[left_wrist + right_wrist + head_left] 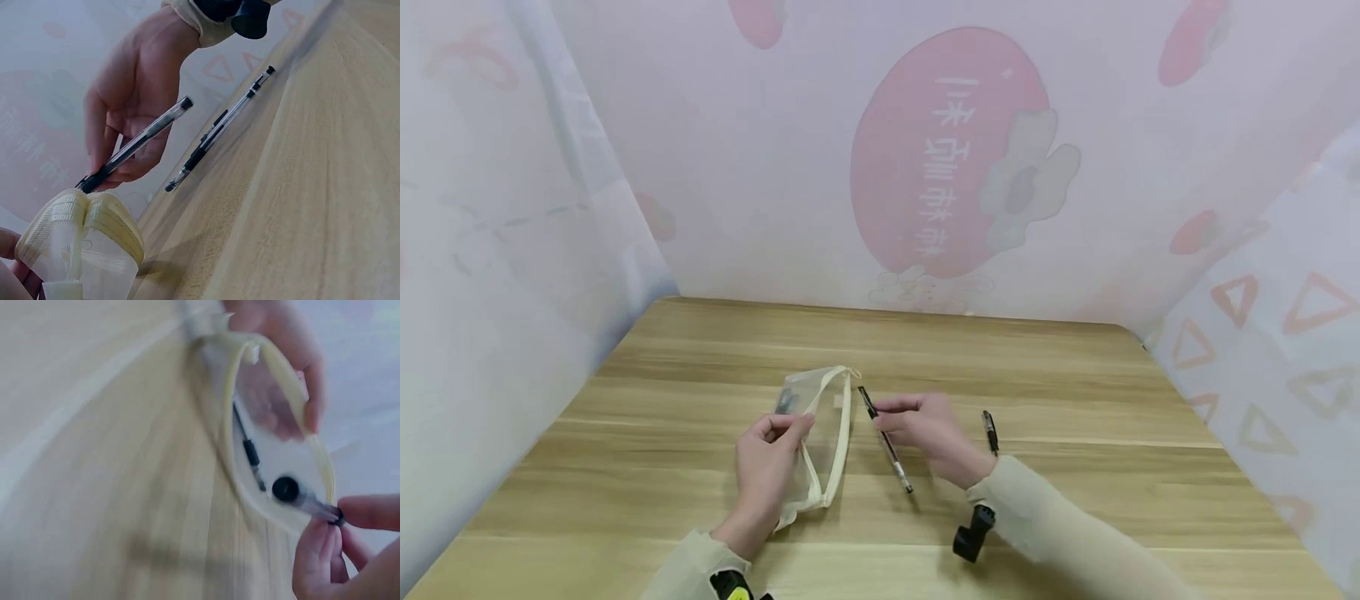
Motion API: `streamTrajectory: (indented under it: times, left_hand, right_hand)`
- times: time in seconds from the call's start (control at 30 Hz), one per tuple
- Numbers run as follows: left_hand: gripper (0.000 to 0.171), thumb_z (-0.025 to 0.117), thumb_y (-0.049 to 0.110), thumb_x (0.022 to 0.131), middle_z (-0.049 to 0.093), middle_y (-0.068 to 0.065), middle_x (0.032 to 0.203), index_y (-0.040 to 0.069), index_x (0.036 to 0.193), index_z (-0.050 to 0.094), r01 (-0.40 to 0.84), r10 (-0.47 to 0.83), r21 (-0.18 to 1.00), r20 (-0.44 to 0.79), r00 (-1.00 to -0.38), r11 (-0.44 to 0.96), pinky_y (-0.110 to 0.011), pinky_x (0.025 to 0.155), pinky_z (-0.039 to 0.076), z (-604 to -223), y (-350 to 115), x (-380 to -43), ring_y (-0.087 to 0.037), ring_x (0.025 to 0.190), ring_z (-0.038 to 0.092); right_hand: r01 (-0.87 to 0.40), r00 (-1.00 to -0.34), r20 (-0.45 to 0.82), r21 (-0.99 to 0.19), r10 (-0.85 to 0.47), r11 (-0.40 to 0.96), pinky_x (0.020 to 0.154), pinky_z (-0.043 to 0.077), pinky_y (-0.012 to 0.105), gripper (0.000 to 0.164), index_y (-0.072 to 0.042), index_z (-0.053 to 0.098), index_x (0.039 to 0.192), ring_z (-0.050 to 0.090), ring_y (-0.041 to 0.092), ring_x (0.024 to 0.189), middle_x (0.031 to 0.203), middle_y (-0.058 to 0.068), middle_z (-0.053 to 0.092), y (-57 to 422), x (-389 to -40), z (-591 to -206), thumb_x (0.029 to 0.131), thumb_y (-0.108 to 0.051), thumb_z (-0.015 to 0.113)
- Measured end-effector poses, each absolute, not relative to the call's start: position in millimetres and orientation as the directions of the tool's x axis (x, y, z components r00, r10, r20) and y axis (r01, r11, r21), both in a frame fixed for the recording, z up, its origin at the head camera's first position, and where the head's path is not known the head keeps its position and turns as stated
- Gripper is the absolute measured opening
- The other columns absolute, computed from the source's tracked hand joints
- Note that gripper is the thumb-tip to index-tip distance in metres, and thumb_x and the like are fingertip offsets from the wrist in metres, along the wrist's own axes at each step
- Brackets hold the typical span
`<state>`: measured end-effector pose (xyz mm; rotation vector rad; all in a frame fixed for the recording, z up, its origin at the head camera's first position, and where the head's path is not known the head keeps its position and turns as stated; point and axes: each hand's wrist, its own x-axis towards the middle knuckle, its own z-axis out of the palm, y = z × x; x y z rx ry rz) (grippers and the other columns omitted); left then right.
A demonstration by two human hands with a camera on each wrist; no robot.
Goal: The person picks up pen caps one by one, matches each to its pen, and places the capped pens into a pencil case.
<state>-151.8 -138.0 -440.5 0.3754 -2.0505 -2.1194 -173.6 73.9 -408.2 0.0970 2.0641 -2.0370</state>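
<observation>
A see-through mesh pouch (842,446) with cream zip edging stands with its mouth spread. My left hand (767,458) pinches its near rim between thumb and fingers. Just right of the mouth, my right hand (932,435) holds a clear-barrelled pen (891,454) with black ends, tilted, between thumb and fingertips. From the right wrist, the held pen's dark end (286,489) overlaps the opening. Inside the pouch lies another pen (250,450) with a black grip.
Beyond my right hand a further black-and-clear pen (219,128) lies on the wooden table (1030,367), partly hidden by the sleeve in the head view. Pale printed cloth (775,208) surrounds the table's back and sides.
</observation>
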Motion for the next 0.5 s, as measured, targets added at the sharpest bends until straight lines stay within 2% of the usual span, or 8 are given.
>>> streamTrajectory:
  times: [0.2,0.5]
  left_hand:
    - [0.026,0.079,0.022,0.085,0.065,-0.005,0.082,0.0,0.094,0.069,-0.065,-0.304,0.997,-0.074,-0.95,-0.039,-0.019,0.059,0.048,-441,-136,-151,-0.013,0.072,0.055]
    - [0.026,0.079,0.023,0.085,0.065,-0.004,0.082,0.001,0.094,0.068,-0.056,-0.317,0.997,-0.068,-0.946,-0.048,-0.018,0.06,0.048,-440,-135,-149,-0.012,0.074,0.056]
  right_hand:
    - [0.212,-0.977,-0.213,-0.968,-0.002,-0.135,0.079,0.058,0.037,0.029,0.006,0.069,0.112,0.069,0.034,0.093,0.109,0.02,0.068,41,-174,-414,0.083,0.005,0.073]
    - [0.216,-0.965,-0.244,-0.949,0.097,-0.23,0.075,0.059,0.036,0.028,0.009,0.067,0.109,0.07,0.036,0.089,0.106,0.028,0.067,15,-179,-422,0.081,0.01,0.071]
